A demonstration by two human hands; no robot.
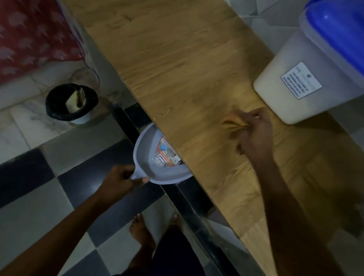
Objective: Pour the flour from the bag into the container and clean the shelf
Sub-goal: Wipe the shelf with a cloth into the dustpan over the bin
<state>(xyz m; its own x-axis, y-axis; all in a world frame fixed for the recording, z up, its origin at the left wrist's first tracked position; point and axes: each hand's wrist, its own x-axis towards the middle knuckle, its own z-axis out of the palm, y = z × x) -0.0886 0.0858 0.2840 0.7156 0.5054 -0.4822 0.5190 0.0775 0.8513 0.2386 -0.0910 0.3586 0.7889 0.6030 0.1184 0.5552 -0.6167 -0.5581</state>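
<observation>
Head-worn view, steeply down; seemingly tilted

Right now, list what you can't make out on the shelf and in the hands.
Head view only:
- What the right hand grips on the shelf: motion-blurred.
- Dustpan mouth: hidden under the shelf edge; the left hand covers its handle.
- Container label: too small to read; its blue lid is cut off by the frame.
- Flour dust: not discernible, dim.

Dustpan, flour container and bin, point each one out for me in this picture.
Dustpan [154, 157]: head view, on the grey inner floor of the pan.
Container [284, 94]: head view, on its pale front wall left of the label.
Bin [58, 104]: head view, on the black liner at its rim.
</observation>
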